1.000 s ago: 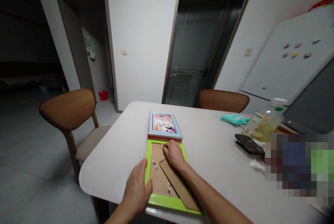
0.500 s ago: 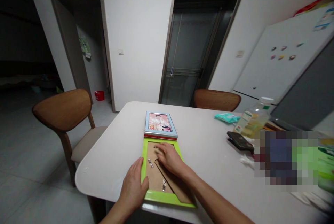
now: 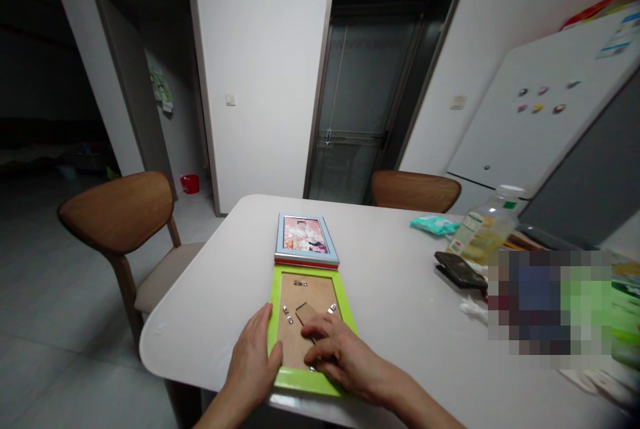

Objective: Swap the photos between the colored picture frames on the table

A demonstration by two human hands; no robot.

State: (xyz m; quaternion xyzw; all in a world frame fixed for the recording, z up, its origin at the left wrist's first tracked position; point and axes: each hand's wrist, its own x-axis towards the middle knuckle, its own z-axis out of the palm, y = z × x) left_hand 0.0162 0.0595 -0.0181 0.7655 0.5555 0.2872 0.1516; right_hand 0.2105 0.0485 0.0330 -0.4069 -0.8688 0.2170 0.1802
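A green picture frame lies face down near the table's front edge, its brown backing board showing. Small metal clips sit around the board: a top clip, a left clip, a right clip, and a bottom one mostly hidden under my fingers. My left hand rests along the frame's left side, fingers stretched out, thumb at the inner edge. Over the lower right of the frame, my right hand has bent, parted fingers at the bottom clip. It covers most of the stand flap.
Just beyond stands a stack topped by a blue picture frame. On the right are a plastic bottle, a black phone-like object and a teal packet. Wooden chairs stand left and behind.
My right hand has moved from the frame's top clip down toward me, to the bottom clip. The top and right clips are now uncovered. My left hand stays on the left edge.
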